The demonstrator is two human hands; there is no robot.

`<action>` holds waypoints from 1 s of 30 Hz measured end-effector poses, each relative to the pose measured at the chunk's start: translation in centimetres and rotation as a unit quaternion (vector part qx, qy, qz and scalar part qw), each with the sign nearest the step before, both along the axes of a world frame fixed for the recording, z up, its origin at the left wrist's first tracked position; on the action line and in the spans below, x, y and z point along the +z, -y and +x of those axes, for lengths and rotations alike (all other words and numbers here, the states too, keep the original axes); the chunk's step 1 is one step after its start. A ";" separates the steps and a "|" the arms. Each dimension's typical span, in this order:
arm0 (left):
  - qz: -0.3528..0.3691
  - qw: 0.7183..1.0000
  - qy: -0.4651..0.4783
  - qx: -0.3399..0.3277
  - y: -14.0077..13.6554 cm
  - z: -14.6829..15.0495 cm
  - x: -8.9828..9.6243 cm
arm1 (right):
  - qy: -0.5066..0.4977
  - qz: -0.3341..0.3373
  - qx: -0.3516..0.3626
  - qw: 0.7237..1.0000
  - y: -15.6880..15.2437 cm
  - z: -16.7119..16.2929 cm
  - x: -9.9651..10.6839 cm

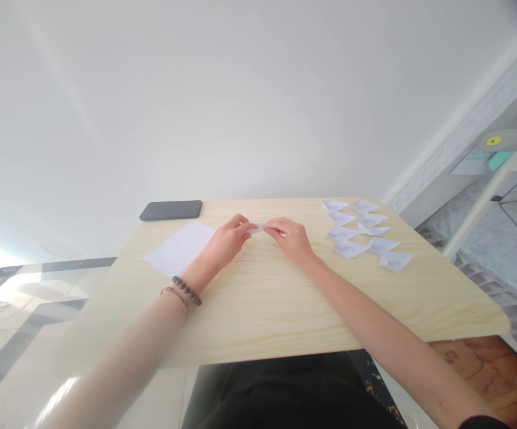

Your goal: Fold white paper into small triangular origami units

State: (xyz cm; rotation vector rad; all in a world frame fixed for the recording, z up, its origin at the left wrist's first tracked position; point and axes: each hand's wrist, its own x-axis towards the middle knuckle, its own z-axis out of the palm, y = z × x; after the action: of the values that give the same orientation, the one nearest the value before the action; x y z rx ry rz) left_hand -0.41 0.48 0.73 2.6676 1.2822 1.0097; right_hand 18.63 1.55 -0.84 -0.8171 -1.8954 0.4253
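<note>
A small folded paper (257, 228) was pinched over a pale, wood-grained desk (262, 307).
The left hand (228, 239) and right hand (292, 238) each had thumb and fingers closed on an end of the white piece, between a smooth, flat sheet (180, 247) and two columns of sharply creased, pointed paper shapes (348, 249); a dark, round-cornered slab (171, 210) lay just behind the sheet.
</note>
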 end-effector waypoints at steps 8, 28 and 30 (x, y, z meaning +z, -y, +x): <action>-0.050 0.998 0.009 0.025 0.1 -0.1 0.1 | -0.005 -0.033 -0.034 0.999 0.0 0.1 0.1; -0.407 0.872 0.270 0.027 0.8 -0.1 1.6 | 0.043 0.006 0.026 0.999 1.4 -0.4 1.0; -0.449 0.841 0.301 0.005 0.7 -0.3 1.6 | 0.062 0.014 0.030 0.998 1.5 -0.4 1.1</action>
State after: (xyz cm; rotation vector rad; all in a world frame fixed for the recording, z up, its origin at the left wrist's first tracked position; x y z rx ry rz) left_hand -0.67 -0.20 2.30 1.4811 1.1838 0.8281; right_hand 18.25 0.01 0.29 -0.7861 -2.0409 0.3903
